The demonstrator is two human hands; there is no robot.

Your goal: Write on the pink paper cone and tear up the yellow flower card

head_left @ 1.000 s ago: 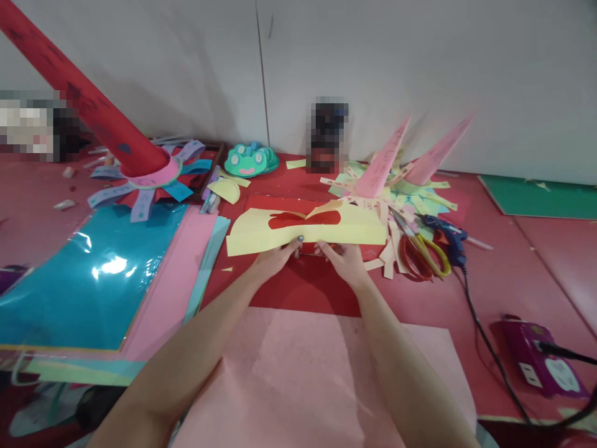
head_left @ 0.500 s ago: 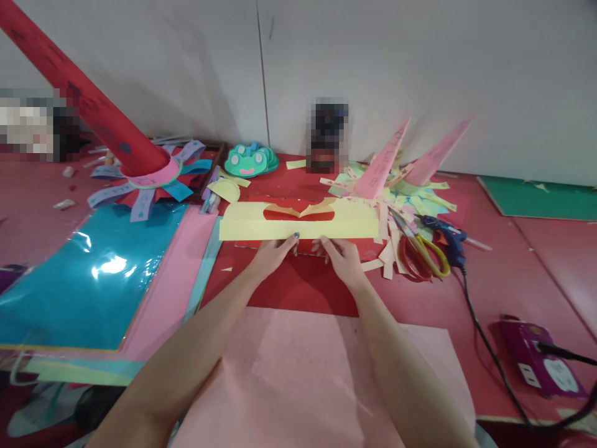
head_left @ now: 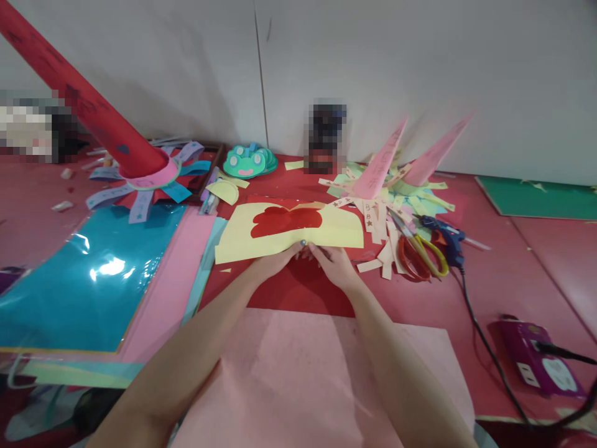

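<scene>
Yellow paper [head_left: 340, 230], 1 sheet, red showing at its middle: centre of the red table [head_left: 489, 280], right end just beside pale paper strips [head_left: 389, 249] at 3 o'clock; coloured sheets [head_left: 168, 274] near, at 8 o'clock; wall [head_left: 373, 56] beyond, at 12; pink sheet [head_left: 298, 373] at 6. Hands, 2, fingers mostly curled: left hand [head_left: 282, 256] and right hand [head_left: 334, 261] pinch the paper's near edge, thumbs close together, other fingers partly hidden. Dark tray [head_left: 215, 164], 1, at 10 o'clock: contents largely hidden by the red cone [head_left: 135, 149] and its strips.
</scene>
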